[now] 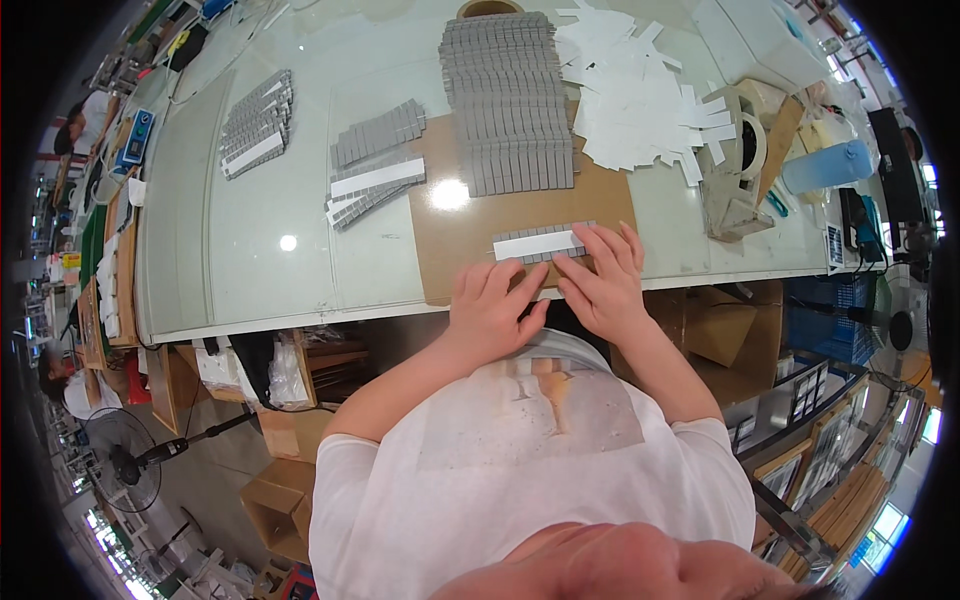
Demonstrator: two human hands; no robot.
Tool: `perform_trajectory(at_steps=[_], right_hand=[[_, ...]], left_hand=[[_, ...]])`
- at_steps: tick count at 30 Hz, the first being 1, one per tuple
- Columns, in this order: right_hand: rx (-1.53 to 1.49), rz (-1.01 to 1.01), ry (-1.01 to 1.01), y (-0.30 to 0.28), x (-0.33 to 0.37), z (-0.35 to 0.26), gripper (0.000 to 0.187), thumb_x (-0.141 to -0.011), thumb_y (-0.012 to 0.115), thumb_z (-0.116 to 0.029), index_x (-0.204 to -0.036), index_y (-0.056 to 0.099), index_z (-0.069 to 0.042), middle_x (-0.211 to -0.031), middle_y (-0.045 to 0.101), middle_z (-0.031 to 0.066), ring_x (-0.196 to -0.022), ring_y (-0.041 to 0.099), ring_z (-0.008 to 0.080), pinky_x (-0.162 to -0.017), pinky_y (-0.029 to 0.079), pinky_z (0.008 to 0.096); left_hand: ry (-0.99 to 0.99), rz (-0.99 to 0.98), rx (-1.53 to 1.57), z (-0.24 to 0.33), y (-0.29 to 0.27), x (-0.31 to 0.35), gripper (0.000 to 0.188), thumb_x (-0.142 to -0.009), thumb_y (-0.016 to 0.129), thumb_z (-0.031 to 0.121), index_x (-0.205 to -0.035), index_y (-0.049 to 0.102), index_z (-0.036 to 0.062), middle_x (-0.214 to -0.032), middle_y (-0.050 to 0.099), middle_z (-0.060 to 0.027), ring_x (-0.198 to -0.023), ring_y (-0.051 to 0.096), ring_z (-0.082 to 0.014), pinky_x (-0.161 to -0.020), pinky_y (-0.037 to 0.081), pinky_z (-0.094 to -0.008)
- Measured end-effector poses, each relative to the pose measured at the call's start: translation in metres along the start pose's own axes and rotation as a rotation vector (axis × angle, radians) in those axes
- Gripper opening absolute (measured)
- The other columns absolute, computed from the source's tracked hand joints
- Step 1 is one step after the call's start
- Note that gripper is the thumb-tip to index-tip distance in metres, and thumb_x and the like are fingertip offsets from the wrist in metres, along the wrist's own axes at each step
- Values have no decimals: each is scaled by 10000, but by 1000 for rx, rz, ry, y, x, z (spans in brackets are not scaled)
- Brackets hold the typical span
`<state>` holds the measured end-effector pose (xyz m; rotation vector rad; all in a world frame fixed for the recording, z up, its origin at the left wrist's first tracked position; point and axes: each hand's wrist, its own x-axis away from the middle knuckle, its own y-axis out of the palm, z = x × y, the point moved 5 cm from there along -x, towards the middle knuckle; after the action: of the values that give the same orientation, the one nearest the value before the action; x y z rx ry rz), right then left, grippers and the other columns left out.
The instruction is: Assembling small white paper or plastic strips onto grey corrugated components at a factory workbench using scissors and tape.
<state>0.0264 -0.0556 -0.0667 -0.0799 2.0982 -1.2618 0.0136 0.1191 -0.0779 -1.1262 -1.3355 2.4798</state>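
So the left grip (493,302) is spread open with nothing clasped, fingertips just set along the near edge of the work. The right grip (608,282) is laid over the right end, and whether anything is actually pinched there can't be told from this angle. Under those fingers, a grey segmented strip (540,231) is topped by a white strip (522,246), both placed on a brown board (462,262) near the front edge of the counter (270,308).

What could be messed up here: the white strip could be set crooked if the two ends are pushed unevenly, since some grey is left uncovered along both long sides. The whole thing could also be skidded, as the board looks smooth and no stop is seen.

Further out, a tall grey stack (508,120) is parked on the board's far part; it could be slumped if knocked by a reaching arm. Beside it, white strips are heaped in a loose pile (625,105), so two could easily be grabbed at once.
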Motion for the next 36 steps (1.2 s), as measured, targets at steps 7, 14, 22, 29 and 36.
perform_trajectory(at_steps=[7,14,22,29,36], right_hand=[[-1,-23,-38,3,-3,-4,280,-853,707,-246,-1111,760,-151,-1375,590,116,-1251,517,305,-1151,245,537],[-4,-55,-27,5,-4,-3,279,-862,703,-261,-1113,762,-157,-1390,587,100,-1278,498,300,-1163,233,538],[-12,-32,-28,5,-3,-2,272,-867,687,-246,-1112,761,-154,-1372,597,100,-1271,503,304,-1159,242,543],[-8,3,-21,5,-1,0,256,-849,692,-218,-1078,758,-122,-1344,615,103,-1242,525,304,-1147,260,554],[-25,1,-23,3,-1,0,262,-846,695,-210,-1082,755,-114,-1334,619,107,-1235,531,312,-1150,255,558]], left_hand=[[15,13,-82,-3,4,3,439,-782,732,295,-1186,702,125,-1128,528,-26,-1057,452,-239,-952,360,-417],[20,15,-71,-3,3,0,429,-785,729,288,-1176,704,115,-1121,532,-21,-1040,462,-226,-941,361,-415],[10,14,-81,-4,5,2,419,-787,725,284,-1176,707,131,-1119,534,-14,-1037,466,-214,-939,362,-407],[9,-1,-127,-1,5,-2,426,-784,724,308,-1195,706,198,-1124,530,-6,-1033,462,-214,-945,362,-405],[7,5,-118,-2,6,-2,436,-782,726,302,-1204,701,195,-1137,530,-8,-1038,462,-218,-945,362,-406]])
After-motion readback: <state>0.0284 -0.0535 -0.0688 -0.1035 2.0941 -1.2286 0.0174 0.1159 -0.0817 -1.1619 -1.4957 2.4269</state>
